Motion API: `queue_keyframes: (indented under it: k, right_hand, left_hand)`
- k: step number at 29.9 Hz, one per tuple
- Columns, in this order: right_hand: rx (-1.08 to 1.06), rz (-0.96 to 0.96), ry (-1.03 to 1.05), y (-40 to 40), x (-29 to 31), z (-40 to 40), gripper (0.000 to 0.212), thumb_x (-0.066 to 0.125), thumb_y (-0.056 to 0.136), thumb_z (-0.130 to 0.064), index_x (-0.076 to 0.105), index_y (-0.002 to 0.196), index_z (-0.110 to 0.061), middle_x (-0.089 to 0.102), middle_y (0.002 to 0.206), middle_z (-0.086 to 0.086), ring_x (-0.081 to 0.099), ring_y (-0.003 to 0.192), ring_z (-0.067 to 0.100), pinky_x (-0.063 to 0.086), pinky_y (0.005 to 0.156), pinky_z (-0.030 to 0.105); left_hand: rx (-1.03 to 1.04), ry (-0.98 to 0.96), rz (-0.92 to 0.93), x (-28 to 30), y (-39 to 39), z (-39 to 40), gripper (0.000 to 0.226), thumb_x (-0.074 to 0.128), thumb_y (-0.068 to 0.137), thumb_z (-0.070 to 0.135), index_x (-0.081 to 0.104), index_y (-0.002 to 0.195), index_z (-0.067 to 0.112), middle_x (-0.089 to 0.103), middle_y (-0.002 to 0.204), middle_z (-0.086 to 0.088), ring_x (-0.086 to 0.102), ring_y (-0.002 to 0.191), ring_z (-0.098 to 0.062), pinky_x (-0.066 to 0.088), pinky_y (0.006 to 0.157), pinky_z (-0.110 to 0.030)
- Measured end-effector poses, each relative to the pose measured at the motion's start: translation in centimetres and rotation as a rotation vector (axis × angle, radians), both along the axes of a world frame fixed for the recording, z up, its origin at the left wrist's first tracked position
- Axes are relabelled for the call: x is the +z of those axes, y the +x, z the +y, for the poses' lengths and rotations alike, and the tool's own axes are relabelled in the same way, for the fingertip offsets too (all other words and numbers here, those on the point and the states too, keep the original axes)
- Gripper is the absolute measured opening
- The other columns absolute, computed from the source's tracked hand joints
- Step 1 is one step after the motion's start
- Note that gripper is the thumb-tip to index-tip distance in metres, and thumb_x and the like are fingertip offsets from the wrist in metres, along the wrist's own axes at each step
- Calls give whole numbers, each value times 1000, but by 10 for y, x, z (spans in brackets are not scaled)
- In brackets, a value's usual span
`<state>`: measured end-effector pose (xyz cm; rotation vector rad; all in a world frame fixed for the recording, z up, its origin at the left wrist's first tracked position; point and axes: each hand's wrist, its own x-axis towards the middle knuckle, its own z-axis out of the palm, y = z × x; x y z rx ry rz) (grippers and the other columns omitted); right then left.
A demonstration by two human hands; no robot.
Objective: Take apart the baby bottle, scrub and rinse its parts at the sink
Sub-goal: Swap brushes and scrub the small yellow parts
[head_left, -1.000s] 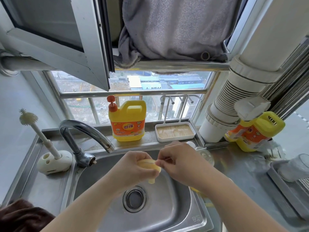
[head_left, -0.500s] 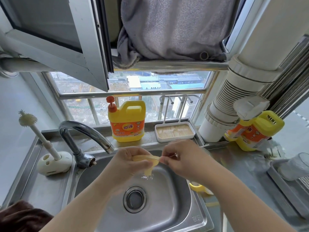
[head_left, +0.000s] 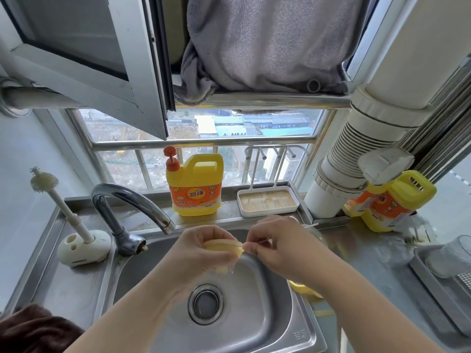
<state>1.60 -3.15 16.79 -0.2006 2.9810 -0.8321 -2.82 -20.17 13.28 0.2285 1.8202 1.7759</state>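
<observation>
The yellow bottle part [head_left: 222,247] sat over the sink [head_left: 267,309], above and a little left of the drain [head_left: 205,303], gripped in your left hand [head_left: 201,253]. Your fingers curled around it from the left, so only its top rim and right edge showed, with a small yellow tip and something clear poking out below your palm. Your right hand [head_left: 280,247] met it from the right, thumb and forefinger pinched on a thin pale stick [head_left: 257,242] whose end touched the part's right edge; what the stick is was too small to tell.

The faucet [head_left: 132,207] arched over the sink's back left corner, its spout just left of your left hand. A white brush [head_left: 63,210] stood tilted in its stand [head_left: 84,248] on the steel desk [head_left: 74,281] left of the faucet. On the ledge behind the sink stood a yellow soap jug [head_left: 196,187] with a red pump, and just beside it to the right a white tray [head_left: 267,203]. A second yellow jug [head_left: 390,200] stood at the far right, near a white pipe [head_left: 356,169]. Another yellow piece [head_left: 304,289] showed under your right wrist at the sink's right edge. A grey towel [head_left: 265,42] hung above the window, and a brown cloth [head_left: 35,329] lay at the lower left.
</observation>
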Motion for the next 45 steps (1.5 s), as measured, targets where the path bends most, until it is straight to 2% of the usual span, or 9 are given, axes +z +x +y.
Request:
queue_keyframes:
  k: [3,9,19,23,28,31,38,42,45]
  right_hand:
    - [-23,-6,1,1,1,7,15,62,86,-33,68,77,-23,50,64,-14,46,67,1,37,64,19]
    - [6,3,50,0,3,4,16,62,86,-32,66,75,-21,46,62,-14,44,66,2,39,66,26]
    - [-22,-16,18,3,4,13,17,63,86,-32,68,78,-18,48,63,-14,46,67,2,36,63,20]
    - [16,32,12,2,3,1,14,63,85,-31,67,77,-20,46,62,-14,42,66,-1,33,62,18]
    - [35,56,59,-1,-1,-3,16,62,86,-31,67,78,-18,42,60,-14,40,65,3,30,59,17]
    - [24,66,47,-1,-3,-6,16,62,86,-31,66,76,-19,43,59,-14,41,64,3,30,59,14]
    - [-85,-40,-75,2,3,14,14,64,85,-28,67,72,-23,54,63,-12,49,66,1,36,61,14]
    - [-32,-26,-22,-1,8,4,14,62,87,-31,68,78,-21,53,68,-10,46,65,1,34,62,12]
    - [-69,-74,-42,0,8,13,14,63,87,-31,66,75,-24,52,65,-12,47,64,-1,35,60,12]
  left_hand:
    - [11,16,-8,1,0,-3,19,76,50,7,73,66,16,68,70,-5,60,61,-11,49,54,-22]
    - [-5,26,56,1,0,-1,22,78,58,-2,73,71,15,70,76,-5,63,67,-12,50,56,-19]
    - [-26,10,85,-2,-3,-6,36,74,70,-10,74,82,24,68,92,-12,63,77,-15,52,66,-23]
    - [-69,-61,113,-4,2,5,30,72,57,8,71,83,24,65,78,-3,59,63,-9,49,58,-22]
    - [-65,-196,223,-8,0,7,20,83,62,16,70,76,13,61,63,2,52,56,-9,44,53,-24]
    - [-60,-239,273,-11,-1,7,18,82,59,20,70,70,12,55,72,4,51,56,-7,43,51,-22]
    - [-7,70,74,-9,-4,-3,16,77,57,11,74,70,20,64,67,2,55,61,-6,43,55,-17]
    - [-76,21,139,-7,-4,1,23,79,63,-1,69,63,20,61,61,2,53,55,-5,43,54,-14]
    - [-49,-21,213,-7,-5,-1,15,75,59,12,63,61,22,54,58,6,46,55,-5,38,53,-12]
